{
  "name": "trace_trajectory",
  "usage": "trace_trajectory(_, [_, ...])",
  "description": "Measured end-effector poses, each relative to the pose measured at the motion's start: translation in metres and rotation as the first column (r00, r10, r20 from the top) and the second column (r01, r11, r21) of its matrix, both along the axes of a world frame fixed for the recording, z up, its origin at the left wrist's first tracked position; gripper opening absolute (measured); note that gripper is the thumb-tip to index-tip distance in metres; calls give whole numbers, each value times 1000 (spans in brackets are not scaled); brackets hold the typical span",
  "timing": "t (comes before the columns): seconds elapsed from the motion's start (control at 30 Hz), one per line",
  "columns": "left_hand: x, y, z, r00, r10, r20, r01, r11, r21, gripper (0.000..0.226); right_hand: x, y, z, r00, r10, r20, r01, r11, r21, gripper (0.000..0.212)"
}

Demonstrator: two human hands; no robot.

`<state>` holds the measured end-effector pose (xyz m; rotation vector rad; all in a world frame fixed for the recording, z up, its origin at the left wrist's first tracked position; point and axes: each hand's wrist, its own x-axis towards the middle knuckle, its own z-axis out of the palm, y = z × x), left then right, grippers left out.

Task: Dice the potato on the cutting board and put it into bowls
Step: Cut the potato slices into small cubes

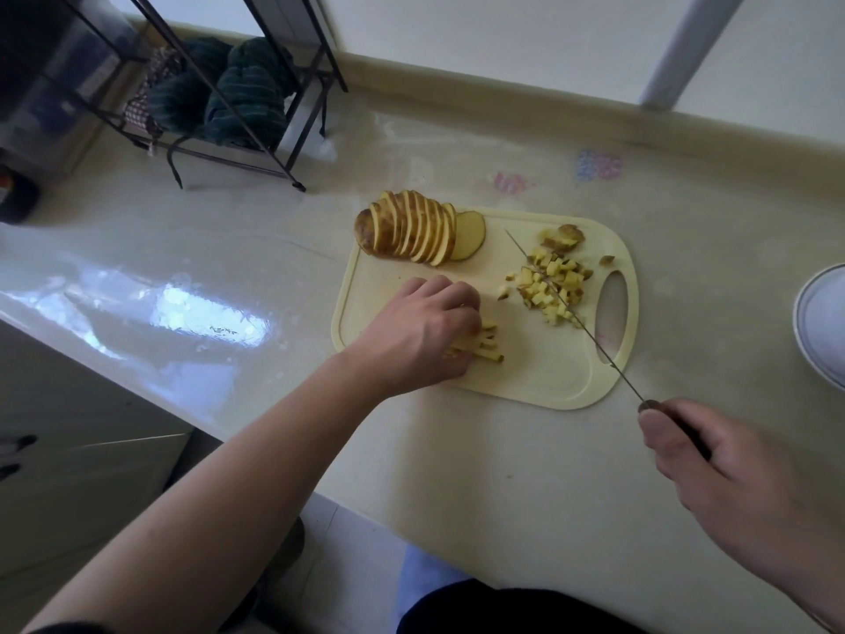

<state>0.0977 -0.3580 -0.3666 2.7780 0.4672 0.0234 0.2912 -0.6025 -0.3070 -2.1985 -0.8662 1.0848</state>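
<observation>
Head view, one entry per item as we find it.

Cutting board (539, 372): pale yellow, lying flat on the counter (228, 249), its handle hole at the right end.

Sliced potato (411, 233): at the board's far left corner, skin on, cut into a row of leaning slices, one slice lying flat just to its right.

Potato sticks (487, 343): a small bundle at the near left of the board, partly under the fingers.

Left hand (423, 329): we see it palm down, fingers curled over the sticks and pressing them to the board.

Diced potato (551, 283): a loose heap on the right part of the board, just left of the handle hole, with a few skin-on end pieces at its far side.

Knife (576, 315): thin blade running from the near right up across the diced heap, tip pointing far left.

Right hand (727, 478): at the near right, off the board, fingers wrapped round the knife's dark handle.

Bowl (823, 322): white, cut off by the right edge of the view, well apart from the board; we cannot tell what it holds.

Wire rack (219, 98): far left on the counter, with dark green cloth (247, 93) bundled inside.
</observation>
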Motion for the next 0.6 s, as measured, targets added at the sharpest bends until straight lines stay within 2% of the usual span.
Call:
trace_trajectory(0.3, [6, -14, 14, 993, 114, -7, -114, 993, 15, 18, -2, -1, 0, 1000, -12, -6, 13, 1000, 10, 81])
trace_trajectory(0.4, [7, -18, 17, 979, 195, -59, -198, 979, -50, 20, -2, 0, -1, 1000, -11, -8, 11, 1000, 21, 81])
trace_trajectory(0.5, [6, -17, 17, 976, 203, -78, -209, 976, -68, 23, -4, 0, -1, 1000, -7, -20, 7, 1000, 14, 81])
trace_trajectory(0.6, [10, -18, 19, 954, 242, -179, -263, 959, -102, 27, -5, 0, 0, 1000, 8, -29, -8, 1000, 7, 82])
